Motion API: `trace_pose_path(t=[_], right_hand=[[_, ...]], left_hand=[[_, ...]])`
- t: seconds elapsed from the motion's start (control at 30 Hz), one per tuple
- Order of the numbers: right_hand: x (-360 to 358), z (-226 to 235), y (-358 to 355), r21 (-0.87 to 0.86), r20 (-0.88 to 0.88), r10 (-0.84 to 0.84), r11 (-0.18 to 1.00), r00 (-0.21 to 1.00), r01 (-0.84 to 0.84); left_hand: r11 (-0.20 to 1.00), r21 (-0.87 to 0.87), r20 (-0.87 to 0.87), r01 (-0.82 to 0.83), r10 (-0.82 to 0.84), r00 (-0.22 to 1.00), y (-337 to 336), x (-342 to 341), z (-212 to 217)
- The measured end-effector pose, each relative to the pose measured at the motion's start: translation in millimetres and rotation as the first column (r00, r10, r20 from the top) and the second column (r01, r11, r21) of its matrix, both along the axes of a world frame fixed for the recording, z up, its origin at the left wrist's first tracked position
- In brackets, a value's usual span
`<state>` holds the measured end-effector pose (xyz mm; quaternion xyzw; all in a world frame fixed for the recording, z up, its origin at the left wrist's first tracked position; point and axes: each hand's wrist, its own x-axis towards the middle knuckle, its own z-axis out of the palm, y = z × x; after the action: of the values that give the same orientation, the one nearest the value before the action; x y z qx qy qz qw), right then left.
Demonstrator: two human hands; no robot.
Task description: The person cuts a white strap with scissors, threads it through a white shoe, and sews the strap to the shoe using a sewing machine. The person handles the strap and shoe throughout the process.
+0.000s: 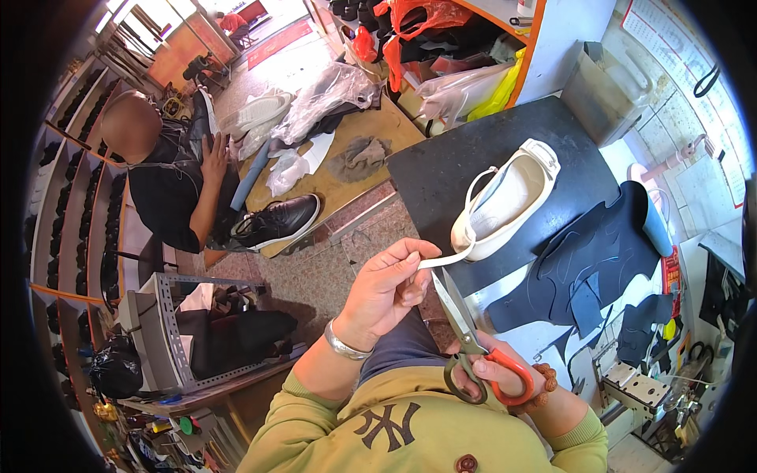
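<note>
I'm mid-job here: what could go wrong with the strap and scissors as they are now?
The scissors in the right hand point up close to the left hand, so a slip might nick its fingers.

The left hand grips the white strap running to the shoe; a hard tug could drag the shoe off the black tabletop.

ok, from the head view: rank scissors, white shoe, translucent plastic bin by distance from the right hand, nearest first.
1. Scissors: in the right hand itself.
2. White shoe: ahead, over the black mat.
3. Translucent plastic bin: farthest, ahead and to the right, past the mat's far edge.
</note>
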<state>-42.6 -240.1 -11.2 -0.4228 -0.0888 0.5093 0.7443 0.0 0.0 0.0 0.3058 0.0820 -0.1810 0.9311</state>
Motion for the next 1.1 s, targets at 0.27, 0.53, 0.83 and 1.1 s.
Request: trace_pose_path(t=[0.27,0.53,0.83,1.1], right_hand=[[-3.4,-2.6,4.3,0.020,-0.024,-0.029,0.999,0.999,0.029],[-3.3,0.4,3.5,-0.015,-0.032,-0.027,1.000,0.999,0.027],[-2.7,3.3,3.5,-0.019,-0.064,-0.033,0.999,0.997,0.032],[-2.8,4.0,1.4,0.033,-0.119,-0.047,0.998,0.992,0.051]], left_hand=[[1.000,0.006,-0.024,-0.006,0.006,1.000,0.3,-2.4,0.4],[1.000,0.025,-0.013,-0.004,0.004,1.000,-1.1,-2.4,2.4],[1.000,0.031,0.037,0.007,-0.008,0.999,-2.5,-1.9,1.0],[0.996,0.087,0.071,-0.027,0.021,0.997,-4.6,-1.9,0.0]])
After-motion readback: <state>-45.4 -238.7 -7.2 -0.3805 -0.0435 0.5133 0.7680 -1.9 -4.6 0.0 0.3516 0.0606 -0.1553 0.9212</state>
